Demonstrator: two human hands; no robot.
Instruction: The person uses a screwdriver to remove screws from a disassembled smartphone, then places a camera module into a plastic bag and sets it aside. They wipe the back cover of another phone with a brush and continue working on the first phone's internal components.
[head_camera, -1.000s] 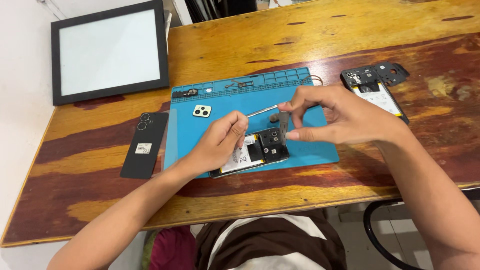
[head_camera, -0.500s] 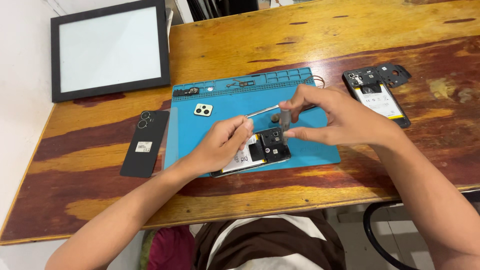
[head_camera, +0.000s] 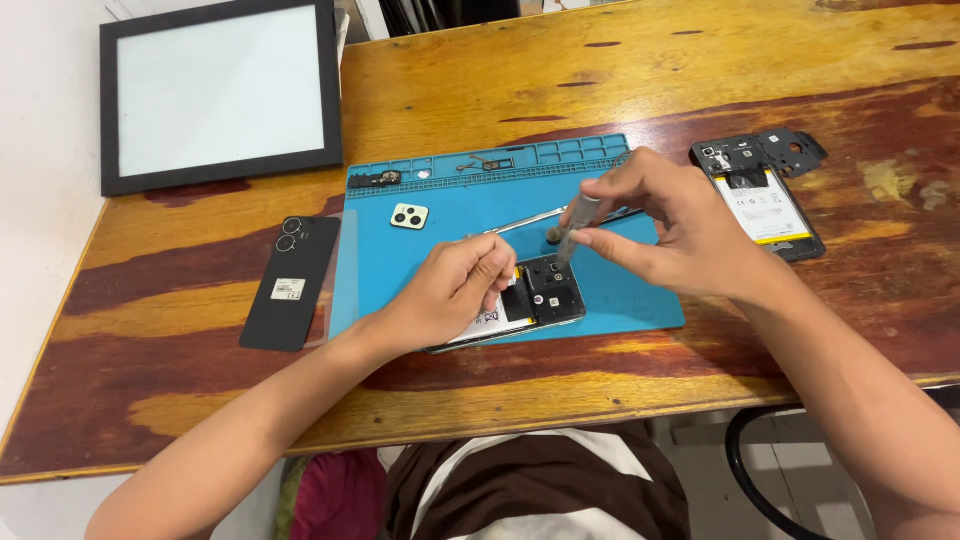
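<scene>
— right hand (head_camera: 668, 228) pinches a grey screwdriver (head_camera: 574, 226), tip down over the opened phone (head_camera: 520, 305)?
— yes. left hand (head_camera: 455, 288) is curled on that phone, pinning it to the blue mat (head_camera: 440, 250). phone's long axis runs left-right, camera end toward the right hand; the driver leans nearly upright.

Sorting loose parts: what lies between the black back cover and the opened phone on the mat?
In the head view, only the left hand and bare blue mat lie between the back cover and the opened phone.
</scene>
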